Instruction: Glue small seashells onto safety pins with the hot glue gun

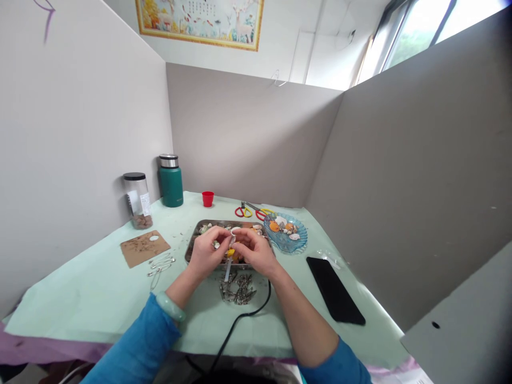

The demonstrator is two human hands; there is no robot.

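My left hand and my right hand meet over a metal tray, fingertips pinched together. A small whitish piece is between the fingers of both hands; its kind is too small to make out. Several shells lie in the tray, partly hidden by my hands. Below the fingertips a yellow part shows, with a pale translucent stick reaching over the tray's near edge. Just in front of the tray sits a pile of small metal clips.
A blue glass dish with shells and scissors are behind to the right. A black phone-like slab lies right. Leftward are cardboard, wire pins, a jar, a green flask; a red cup stands behind. A black cable crosses the front.
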